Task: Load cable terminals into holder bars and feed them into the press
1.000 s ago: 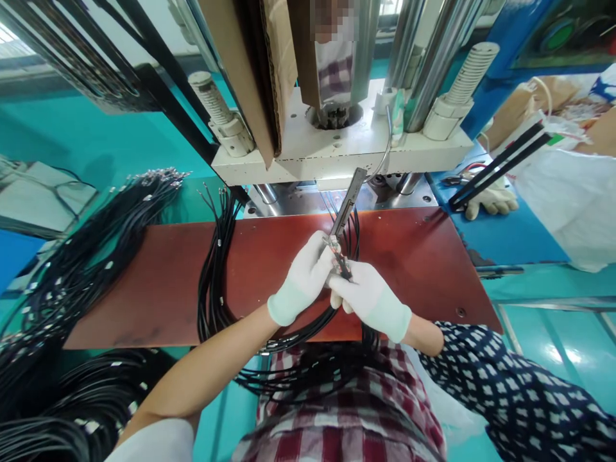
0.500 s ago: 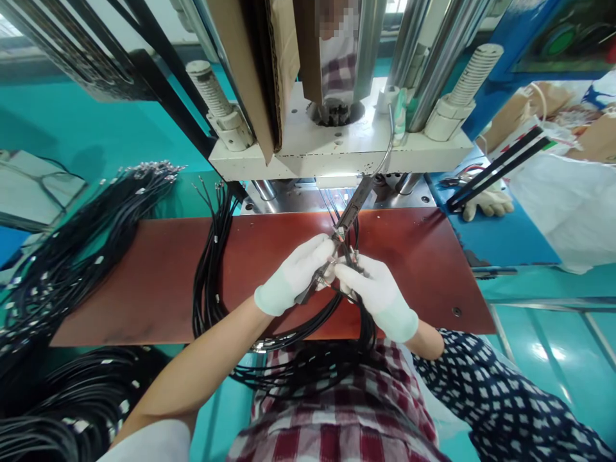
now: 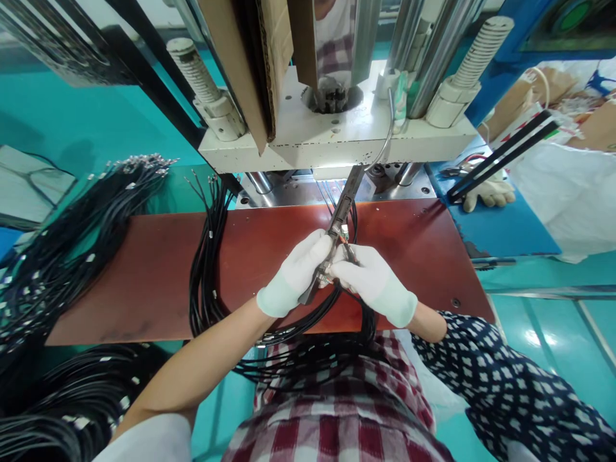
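Observation:
My left hand (image 3: 299, 268), in a white glove, is closed around a long dark grey slotted bar (image 3: 346, 199), which slants up and away toward the machine. My right hand (image 3: 378, 277), gloved too, pinches black cables (image 3: 368, 319) against the bar's near half. Small metal ends and thin coloured wires show between the two hands; the fingertips partly hide them. From there the black cables curve down over the board's front edge onto my lap.
A white press plate (image 3: 298, 154) with steel columns stands just beyond the reddish-brown board (image 3: 414, 256). Black cable bundles lie on the board (image 3: 208, 263) and at far left (image 3: 96, 237). A spare glove (image 3: 488, 192) rests on the blue surface at right.
The bar has turned slightly more upright and its far end has shifted left. My right hand has closed in toward the bar. The whole view has tilted a little.

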Tool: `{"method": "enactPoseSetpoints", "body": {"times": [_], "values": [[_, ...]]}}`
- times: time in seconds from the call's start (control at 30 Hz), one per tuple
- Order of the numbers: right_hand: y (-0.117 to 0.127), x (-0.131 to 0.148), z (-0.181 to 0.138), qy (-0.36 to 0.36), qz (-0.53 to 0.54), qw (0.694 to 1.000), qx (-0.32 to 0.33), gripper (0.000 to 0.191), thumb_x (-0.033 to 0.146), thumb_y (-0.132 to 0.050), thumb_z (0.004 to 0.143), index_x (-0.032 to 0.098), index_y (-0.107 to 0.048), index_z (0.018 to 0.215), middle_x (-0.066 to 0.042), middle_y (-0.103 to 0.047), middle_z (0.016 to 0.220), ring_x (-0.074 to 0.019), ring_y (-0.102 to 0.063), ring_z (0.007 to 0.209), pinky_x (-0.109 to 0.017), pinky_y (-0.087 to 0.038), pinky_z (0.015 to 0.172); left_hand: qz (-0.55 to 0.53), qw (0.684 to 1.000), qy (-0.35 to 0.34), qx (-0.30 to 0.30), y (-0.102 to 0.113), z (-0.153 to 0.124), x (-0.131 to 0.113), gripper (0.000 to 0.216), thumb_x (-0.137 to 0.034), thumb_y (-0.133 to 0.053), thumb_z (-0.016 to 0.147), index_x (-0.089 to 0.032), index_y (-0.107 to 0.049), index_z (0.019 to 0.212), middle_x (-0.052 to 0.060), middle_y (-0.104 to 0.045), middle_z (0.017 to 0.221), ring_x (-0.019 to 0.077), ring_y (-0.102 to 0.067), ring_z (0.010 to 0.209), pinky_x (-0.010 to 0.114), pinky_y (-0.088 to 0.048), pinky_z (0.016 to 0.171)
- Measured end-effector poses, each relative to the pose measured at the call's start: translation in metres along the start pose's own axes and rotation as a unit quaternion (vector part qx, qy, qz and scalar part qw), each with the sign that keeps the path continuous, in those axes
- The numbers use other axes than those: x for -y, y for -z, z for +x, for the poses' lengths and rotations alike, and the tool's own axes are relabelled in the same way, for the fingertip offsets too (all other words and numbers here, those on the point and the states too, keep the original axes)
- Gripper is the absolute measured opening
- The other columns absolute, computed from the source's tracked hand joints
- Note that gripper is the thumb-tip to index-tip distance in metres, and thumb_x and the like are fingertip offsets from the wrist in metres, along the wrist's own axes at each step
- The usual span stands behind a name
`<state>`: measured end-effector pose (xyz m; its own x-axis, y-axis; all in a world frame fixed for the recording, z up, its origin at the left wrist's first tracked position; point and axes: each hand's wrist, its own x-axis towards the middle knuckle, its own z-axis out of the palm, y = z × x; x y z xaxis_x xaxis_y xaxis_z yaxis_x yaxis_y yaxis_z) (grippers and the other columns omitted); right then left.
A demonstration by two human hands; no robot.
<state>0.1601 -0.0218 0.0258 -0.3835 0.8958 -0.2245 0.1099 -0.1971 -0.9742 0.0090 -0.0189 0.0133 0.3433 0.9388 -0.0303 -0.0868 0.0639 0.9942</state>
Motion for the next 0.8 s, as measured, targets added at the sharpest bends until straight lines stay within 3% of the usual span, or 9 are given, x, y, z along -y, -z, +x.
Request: {"method": "enactPoseSetpoints", "body": {"times": [0.13,0.2,0.3,0.43,0.57,0.8], "values": [[0.0,-0.004,0.002,0.012,-0.051,0.998,-0.021,0.012,0.02,-0.053,0.078,0.018,-0.047,0.067,0.004,-0.05,0.062,-0.0101,-0.041,0.059,-0.025,-0.033,0.057,0.203,0.975,-0.038,-0.077,0.002,-0.002,0.001,0.031,-0.045,-0.047,0.098,-0.019,-0.044,0.081,-0.002,-0.046,0.075,0.0111,-0.04,0.066,0.027,-0.035,0.065],[0.002,-0.007,0.002,0.031,-0.039,0.999,0.0,0.012,0.022,-0.052,0.081,0.019,-0.048,0.07,0.004,-0.05,0.063,-0.0103,-0.042,0.059,-0.025,-0.035,0.058,0.246,0.965,-0.047,-0.078,0.004,-0.001,0.001,0.03,-0.043,-0.049,0.097,-0.019,-0.043,0.081,-0.002,-0.047,0.074,0.011,-0.04,0.066,0.027,-0.035,0.065],[0.004,-0.012,-0.004,0.046,0.008,0.999,0.022,0.014,0.03,-0.058,0.084,0.018,-0.054,0.081,0.002,-0.056,0.072,-0.0115,-0.048,0.065,-0.027,-0.041,0.064,0.12,0.993,-0.013,-0.005,0.008,0.002,-0.001,0.034,-0.047,-0.043,0.099,-0.019,-0.042,0.08,-0.003,-0.044,0.07,0.0094,-0.039,0.059,0.026,-0.035,0.057],[0.005,-0.016,-0.016,0.023,0.036,0.992,-0.122,0.027,0.039,-0.065,0.082,0.019,-0.053,0.095,0.0,-0.06,0.085,-0.0137,-0.053,0.074,-0.03,-0.045,0.073,-0.035,0.997,0.048,0.056,0.011,0.006,-0.001,0.035,-0.051,-0.041,0.099,-0.019,-0.044,0.084,-0.003,-0.043,0.071,0.0074,-0.038,0.053,0.023,-0.033,0.047],[0.004,-0.014,-0.019,0.021,0.053,0.991,-0.12,0.023,0.038,-0.066,0.082,0.017,-0.06,0.09,-0.001,-0.062,0.085,-0.0145,-0.055,0.078,-0.031,-0.046,0.077,-0.023,0.997,0.039,0.058,0.012,0.006,-0.001,0.037,-0.05,-0.043,0.098,-0.017,-0.045,0.08,-0.003,-0.045,0.07,0.007,-0.042,0.053,0.022,-0.035,0.048],[0.007,0.002,-0.004,0.029,0.179,0.978,-0.104,0.033,0.035,-0.07,0.081,0.015,-0.063,0.105,-0.002,-0.067,0.086,-0.0125,-0.06,0.075,-0.029,-0.05,0.076,0.008,0.999,0.024,0.042,0.016,0.004,0.002,0.036,-0.05,-0.043,0.098,-0.017,-0.049,0.084,-0.002,-0.048,0.071,0.0072,-0.042,0.054,0.022,-0.036,0.048]]}}
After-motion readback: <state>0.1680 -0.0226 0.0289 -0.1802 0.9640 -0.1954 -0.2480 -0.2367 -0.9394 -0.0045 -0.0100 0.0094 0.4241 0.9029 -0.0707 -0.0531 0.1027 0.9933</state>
